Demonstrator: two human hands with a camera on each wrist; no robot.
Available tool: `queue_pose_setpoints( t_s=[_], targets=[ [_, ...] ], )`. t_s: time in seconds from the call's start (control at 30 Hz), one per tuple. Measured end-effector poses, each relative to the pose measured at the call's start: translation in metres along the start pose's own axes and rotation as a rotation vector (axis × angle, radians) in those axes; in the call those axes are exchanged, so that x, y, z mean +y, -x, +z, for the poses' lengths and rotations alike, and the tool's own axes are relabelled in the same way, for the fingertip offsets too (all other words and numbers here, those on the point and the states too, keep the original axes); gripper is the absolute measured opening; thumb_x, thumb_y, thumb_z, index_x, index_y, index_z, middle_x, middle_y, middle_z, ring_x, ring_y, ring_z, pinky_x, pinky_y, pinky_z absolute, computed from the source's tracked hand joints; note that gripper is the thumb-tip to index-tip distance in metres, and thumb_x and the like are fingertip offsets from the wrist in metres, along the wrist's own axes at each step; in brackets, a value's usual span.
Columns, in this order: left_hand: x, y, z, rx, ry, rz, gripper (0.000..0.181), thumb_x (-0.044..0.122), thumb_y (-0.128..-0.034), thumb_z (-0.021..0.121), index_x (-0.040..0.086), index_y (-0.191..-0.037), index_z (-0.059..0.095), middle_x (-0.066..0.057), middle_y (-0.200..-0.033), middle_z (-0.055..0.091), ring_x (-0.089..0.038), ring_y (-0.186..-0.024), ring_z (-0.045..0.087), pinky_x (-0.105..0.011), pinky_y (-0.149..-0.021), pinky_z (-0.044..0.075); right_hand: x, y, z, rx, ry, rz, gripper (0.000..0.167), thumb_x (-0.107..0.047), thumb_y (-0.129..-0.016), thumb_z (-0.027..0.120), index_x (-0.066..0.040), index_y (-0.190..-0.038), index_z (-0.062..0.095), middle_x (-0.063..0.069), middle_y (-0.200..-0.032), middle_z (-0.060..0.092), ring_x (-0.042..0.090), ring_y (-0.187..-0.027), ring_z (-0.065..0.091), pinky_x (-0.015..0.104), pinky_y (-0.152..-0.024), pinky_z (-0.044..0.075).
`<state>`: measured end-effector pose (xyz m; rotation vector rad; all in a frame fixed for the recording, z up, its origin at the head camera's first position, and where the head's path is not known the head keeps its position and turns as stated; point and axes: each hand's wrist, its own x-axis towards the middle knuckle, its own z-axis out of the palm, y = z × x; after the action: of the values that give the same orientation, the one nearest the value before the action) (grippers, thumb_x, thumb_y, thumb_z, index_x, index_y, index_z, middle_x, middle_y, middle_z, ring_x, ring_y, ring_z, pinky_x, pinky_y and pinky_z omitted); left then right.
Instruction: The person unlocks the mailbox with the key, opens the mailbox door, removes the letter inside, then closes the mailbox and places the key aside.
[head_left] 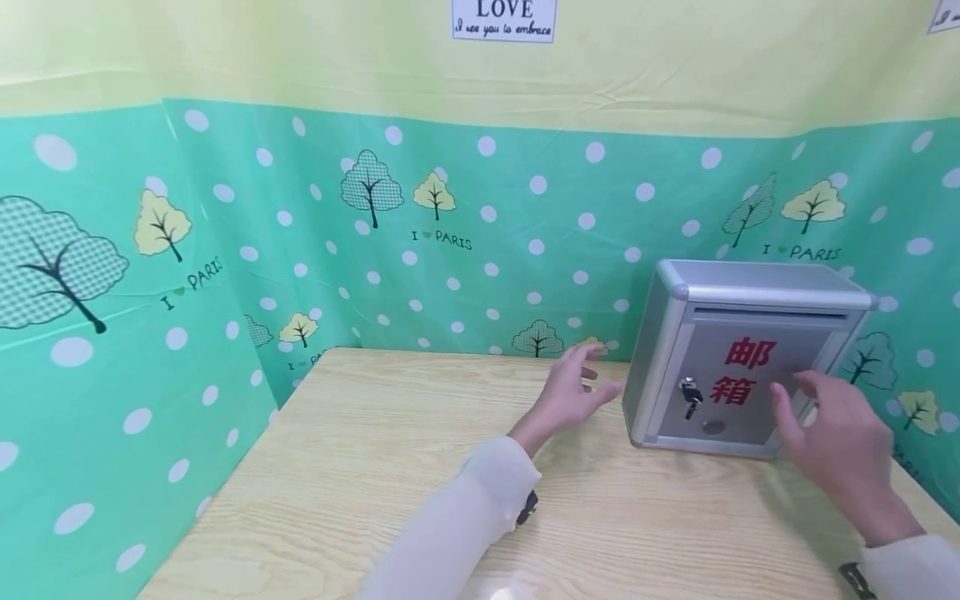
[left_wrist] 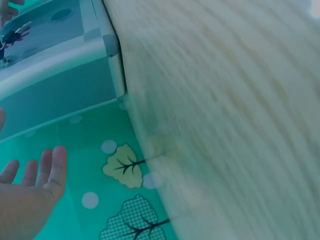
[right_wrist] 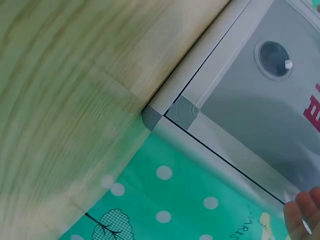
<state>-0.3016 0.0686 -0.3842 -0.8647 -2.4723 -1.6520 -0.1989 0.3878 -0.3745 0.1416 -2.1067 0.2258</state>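
Note:
A silver-grey metal mailbox (head_left: 750,371) with red characters stands upright at the table's back right. A slot (head_left: 772,315) runs along the top of its front, and keys (head_left: 692,398) hang from the lock at the left of its door. My left hand (head_left: 566,392) is held just left of the box, apart from it, fingers loosely spread and holding nothing. By the box's right front edge is my right hand (head_left: 840,433), thumb and fingers apart; whether it touches the box I cannot tell. In the right wrist view, fingertips (right_wrist: 305,210) appear beside that edge.
The box stands on a light wood-grain table (head_left: 360,467). Behind it and at the left hangs a green and yellow curtain (head_left: 450,275) printed with dots and trees. Dark straps (head_left: 527,507) show at both sleeve cuffs.

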Motion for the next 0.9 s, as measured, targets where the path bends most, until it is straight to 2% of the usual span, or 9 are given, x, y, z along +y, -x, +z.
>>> queue_pose_setpoints(
  t_s=[0.1, 0.2, 0.3, 0.37, 0.43, 0.6, 0.73, 0.9],
  targets=[
    [0.0, -0.003, 0.007, 0.007, 0.045, -0.021, 0.069, 0.03, -0.0901, 0.081, 0.025, -0.151, 0.048, 0.0, -0.15, 0.048, -0.022, -0.117, 0.062, -0.02, -0.085, 0.057, 0.003, 0.001, -0.001, -0.008, 0.026, 0.124, 0.044, -0.027, -0.092, 0.064, 0.013, -0.111, 0.06, 0.033, -0.099, 0.062, 0.049, -0.082, 0.059, 0.037, -0.042, 0.037],
    [0.002, -0.004, 0.011, 0.01, 0.078, -0.059, 0.07, 0.033, -0.0884, 0.082, 0.03, -0.15, 0.048, 0.002, -0.148, 0.048, -0.021, -0.116, 0.062, -0.019, -0.082, 0.058, 0.003, 0.002, -0.003, -0.07, 0.032, 0.31, 0.048, -0.028, -0.095, 0.06, 0.015, -0.117, 0.055, 0.035, -0.103, 0.058, 0.051, -0.084, 0.056, 0.048, -0.044, 0.038],
    [0.004, -0.005, 0.016, 0.012, 0.116, -0.095, 0.074, 0.033, -0.0872, 0.083, 0.028, -0.151, 0.047, 0.0, -0.146, 0.051, -0.019, -0.116, 0.063, -0.02, -0.081, 0.059, 0.002, 0.001, -0.005, -0.138, 0.021, 0.478, 0.059, -0.032, -0.098, 0.056, 0.014, -0.132, 0.046, 0.036, -0.112, 0.055, 0.054, -0.09, 0.054, 0.057, -0.051, 0.04],
    [0.006, -0.006, 0.018, 0.013, 0.133, -0.109, 0.075, 0.033, -0.0862, 0.084, 0.025, -0.151, 0.047, 0.0, -0.144, 0.053, -0.017, -0.115, 0.063, -0.021, -0.08, 0.059, 0.003, 0.0, -0.006, -0.181, 0.01, 0.533, 0.066, -0.035, -0.099, 0.054, 0.013, -0.141, 0.038, 0.038, -0.118, 0.053, 0.056, -0.096, 0.053, 0.061, -0.056, 0.042],
    [0.008, -0.006, 0.021, 0.015, 0.153, -0.122, 0.077, 0.033, -0.0853, 0.085, 0.025, -0.151, 0.046, 0.002, -0.143, 0.054, -0.014, -0.114, 0.063, -0.021, -0.08, 0.059, 0.005, -0.001, -0.007, -0.228, 0.016, 0.522, 0.072, -0.038, -0.101, 0.053, 0.014, -0.145, 0.034, 0.042, -0.122, 0.051, 0.059, -0.102, 0.051, 0.068, -0.061, 0.044],
    [0.014, -0.007, 0.03, 0.043, 0.184, -0.146, 0.077, 0.032, -0.0832, 0.087, 0.025, -0.149, 0.047, 0.002, -0.142, 0.055, -0.012, -0.112, 0.063, -0.022, -0.078, 0.059, 0.015, -0.002, -0.006, -0.355, -0.018, 0.443, 0.077, -0.044, -0.105, 0.048, 0.022, -0.142, 0.032, 0.049, -0.124, 0.044, 0.066, -0.107, 0.045, 0.076, -0.07, 0.043],
    [0.019, -0.006, 0.036, 0.049, 0.186, -0.14, 0.075, 0.031, -0.0829, 0.087, 0.023, -0.148, 0.049, -0.001, -0.141, 0.056, -0.017, -0.114, 0.063, -0.022, -0.081, 0.059, 0.025, 0.0, -0.003, -0.383, -0.097, 0.427, 0.076, -0.041, -0.106, 0.046, 0.021, -0.145, 0.027, 0.049, -0.126, 0.042, 0.065, -0.109, 0.043, 0.077, -0.078, 0.039],
    [0.025, -0.006, 0.045, 0.082, 0.157, -0.118, 0.076, 0.029, -0.0828, 0.087, 0.021, -0.147, 0.047, 0.0, -0.135, 0.057, -0.02, -0.113, 0.063, -0.022, -0.084, 0.057, 0.029, 0.006, -0.001, -0.406, -0.168, 0.447, 0.071, -0.037, -0.108, 0.044, 0.02, -0.146, 0.026, 0.048, -0.123, 0.045, 0.063, -0.106, 0.047, 0.073, -0.075, 0.042]
  ],
)
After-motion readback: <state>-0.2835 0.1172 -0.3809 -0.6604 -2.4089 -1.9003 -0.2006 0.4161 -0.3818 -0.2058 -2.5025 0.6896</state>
